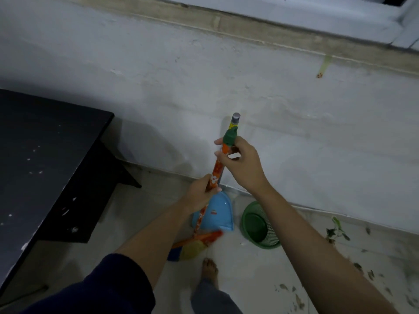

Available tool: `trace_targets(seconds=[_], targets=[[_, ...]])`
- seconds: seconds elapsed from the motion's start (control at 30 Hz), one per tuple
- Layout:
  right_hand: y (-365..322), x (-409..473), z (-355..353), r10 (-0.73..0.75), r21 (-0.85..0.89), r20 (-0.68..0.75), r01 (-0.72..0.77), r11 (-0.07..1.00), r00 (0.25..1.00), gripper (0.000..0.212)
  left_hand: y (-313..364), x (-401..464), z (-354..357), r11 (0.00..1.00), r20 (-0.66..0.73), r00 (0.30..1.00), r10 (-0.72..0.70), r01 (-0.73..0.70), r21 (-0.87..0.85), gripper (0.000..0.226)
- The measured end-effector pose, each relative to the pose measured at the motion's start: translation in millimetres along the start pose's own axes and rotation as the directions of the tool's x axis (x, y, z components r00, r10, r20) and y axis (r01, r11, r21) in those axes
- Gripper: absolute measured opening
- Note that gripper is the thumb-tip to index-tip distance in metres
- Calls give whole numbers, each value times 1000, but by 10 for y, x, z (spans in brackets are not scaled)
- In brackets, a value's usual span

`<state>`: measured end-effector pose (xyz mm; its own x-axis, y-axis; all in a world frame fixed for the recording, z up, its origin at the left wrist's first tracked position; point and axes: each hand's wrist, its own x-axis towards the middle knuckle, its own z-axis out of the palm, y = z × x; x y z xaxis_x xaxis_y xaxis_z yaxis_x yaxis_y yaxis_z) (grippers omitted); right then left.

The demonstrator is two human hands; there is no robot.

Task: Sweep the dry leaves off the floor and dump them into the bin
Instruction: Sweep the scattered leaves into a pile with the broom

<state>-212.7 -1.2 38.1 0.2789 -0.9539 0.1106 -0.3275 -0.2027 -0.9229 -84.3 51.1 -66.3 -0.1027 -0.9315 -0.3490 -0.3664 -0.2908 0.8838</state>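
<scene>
Both hands gripped a broom (217, 171) at frame centre: left hand (202, 191) low, right hand (240, 164) high. Leaves (367, 275) lay lower right, near a bin (260, 225)

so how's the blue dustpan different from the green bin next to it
The dustpan is light blue, solid plastic and scoop-shaped; the bin is dark green, round, with mesh sides. The dustpan stands propped at the wall with a long handle rising to the right hand; the bin has no handle and sits with its open mouth towards the camera, apparently empty. Part of the dustpan is hidden by the left hand and the broom; the bin is unobstructed. Both sit on the floor by the wall.
</scene>
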Motion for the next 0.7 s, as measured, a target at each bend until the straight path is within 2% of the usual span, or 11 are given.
trace_targets(seconds=[0.07,0.23,0.33,0.43,0.6,0.7], targets=[[-115,-158,13,0,34,15,-1,999,1000,11,12,-179,-7,999,3,999,39,-39,-20,16],[-493,-673,23,-26,106,67,19,994,997,9,96,-781,-13,995,30,996,89,-87,-49,20],[-755,-1089,18,-72,105,11,70,992,997,13,83,-1174,27,982,9,988,154,-153,-112,19],[-993,-1563,-21,-90,126,-62,97,987,994,18,107,-1536,117,968,15,972,233,-230,-100,13],[-1169,-2356,-148,-120,158,-60,128,979,991,16,106,-2016,359,933,182,919,350,-360,25,3],[-1160,-2713,-250,-75,141,64,65,988,995,17,130,-2207,542,898,342,873,347,-415,147,21]])
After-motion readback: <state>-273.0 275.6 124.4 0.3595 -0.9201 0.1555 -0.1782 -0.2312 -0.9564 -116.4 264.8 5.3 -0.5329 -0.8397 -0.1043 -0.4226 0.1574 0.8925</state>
